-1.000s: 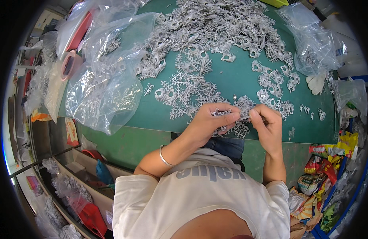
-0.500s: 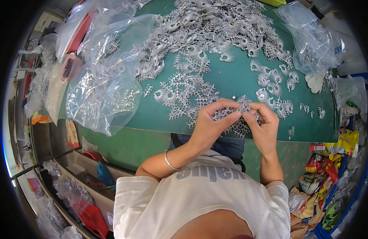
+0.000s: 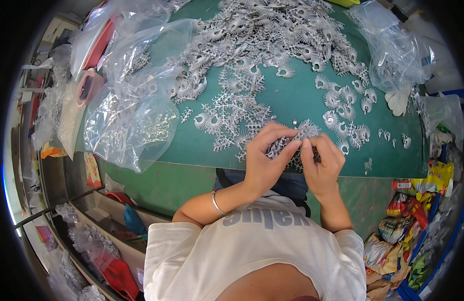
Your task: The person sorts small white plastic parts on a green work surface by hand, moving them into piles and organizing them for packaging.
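Observation:
My left hand [image 3: 266, 156] is closed in a pinch on a grey fan-shaped metal piece [image 3: 308, 129] with a fringe of thin rays. Close beside it, my right hand [image 3: 323, 163] has its thumb and fingers pressed together just below the piece; whatever lies between those fingertips is hidden. Under both hands, at the table's near edge, is a clump of grey branched lattice pieces [image 3: 278, 146], partly covered by my fingers. A small shiny bead-like thing [image 3: 295, 122] lies just beyond my fingertips.
A large heap of similar grey pieces [image 3: 272, 30] covers the far part of the green table [image 3: 297, 93]. Loose fan pieces [image 3: 346, 95] lie to the right. Clear plastic bags [image 3: 134, 120] rest at the left, another bag [image 3: 392, 50] at the far right. Colourful packets [image 3: 397, 215] stand below right.
My right hand has shifted down and slightly left, its fingertips now below the fan-shaped piece. More of the piece's rayed edge shows. My left hand has barely moved.

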A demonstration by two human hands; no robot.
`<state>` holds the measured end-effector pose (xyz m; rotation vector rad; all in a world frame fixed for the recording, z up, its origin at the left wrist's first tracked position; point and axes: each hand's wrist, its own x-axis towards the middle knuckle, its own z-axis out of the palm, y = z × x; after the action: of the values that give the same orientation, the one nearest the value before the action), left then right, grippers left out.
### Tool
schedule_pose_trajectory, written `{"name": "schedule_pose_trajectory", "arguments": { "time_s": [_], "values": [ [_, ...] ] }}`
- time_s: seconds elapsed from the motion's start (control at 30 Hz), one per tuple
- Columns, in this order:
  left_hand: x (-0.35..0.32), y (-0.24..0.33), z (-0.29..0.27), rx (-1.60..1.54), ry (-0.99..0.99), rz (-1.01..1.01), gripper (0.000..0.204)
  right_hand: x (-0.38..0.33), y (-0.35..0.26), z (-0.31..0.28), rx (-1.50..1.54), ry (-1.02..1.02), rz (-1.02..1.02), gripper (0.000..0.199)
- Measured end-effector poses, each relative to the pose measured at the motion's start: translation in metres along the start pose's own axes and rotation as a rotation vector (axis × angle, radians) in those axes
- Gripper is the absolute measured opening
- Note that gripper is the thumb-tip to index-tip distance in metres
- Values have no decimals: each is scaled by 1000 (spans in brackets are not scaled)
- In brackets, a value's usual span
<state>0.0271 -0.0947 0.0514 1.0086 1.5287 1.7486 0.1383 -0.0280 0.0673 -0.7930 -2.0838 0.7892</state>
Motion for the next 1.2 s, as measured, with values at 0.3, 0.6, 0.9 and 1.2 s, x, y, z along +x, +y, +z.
{"name": "schedule_pose_trajectory", "arguments": {
  "time_s": [0.3, 0.6, 0.9, 1.2],
  "values": [
    [1, 0, -7, -494, -86, -522, 16, -1, 16, -6, 270, -199, 257, 13],
    [-1, 0, -1, -136, -15, -207, 14, -7, 8, 11, -80, 68, -73, 12],
    [-4, 6, -4, -266, 17, -324, 16, -2, 10, -2, 309, -76, 241, 10],
    [-2, 4, -2, 126, -4, 136, 17, 2, 5, -6, 94, -121, 98, 13]
  ]
}}
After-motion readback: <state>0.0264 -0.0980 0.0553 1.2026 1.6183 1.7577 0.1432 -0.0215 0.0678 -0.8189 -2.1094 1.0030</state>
